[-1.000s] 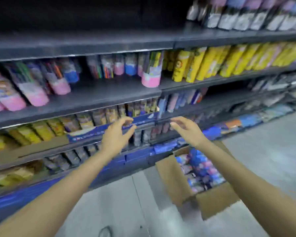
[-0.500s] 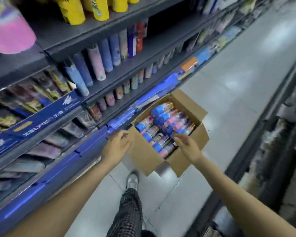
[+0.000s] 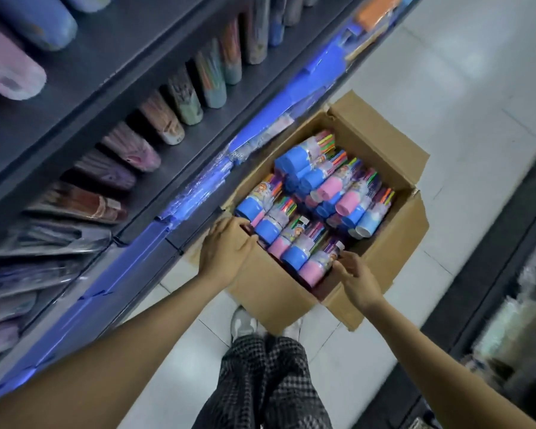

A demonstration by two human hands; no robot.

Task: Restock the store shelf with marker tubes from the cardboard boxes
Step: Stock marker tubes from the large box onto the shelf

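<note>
— Several shelves [image 3: 130, 97] down the left side, dark, stacked one above another. Loaded with tubes [image 3: 183, 97] lying in a row, blurred. Blue strip [image 3: 198, 184] along the lower edge.

— And on the floor [image 3: 477, 88]?

— White tiles. One cardboard box [image 3: 276, 292] sitting just beside the bottom shelf, flaps open. Packed with marker tubes [image 3: 319, 193] lying on their sides, blue and pink caps, coloured pens showing through clear walls.

— Below that?

— Checked trousers [image 3: 260, 382], pale shoes [image 3: 243, 323] touching the near flap of the box.

— Hands?

— Left hand [image 3: 226, 252] at the near left corner of the box, fingers curled over the cardboard rim, next to a blue-capped tube. Gripping the edge, by the look of it.

— Right one?

— Right hand [image 3: 356, 277] at the near right side, fingertips closed around the clear end of a pink-capped tube [image 3: 321, 264] in the front row. Tube still lying in the box among the others, touching a blue-capped neighbour.
</note>
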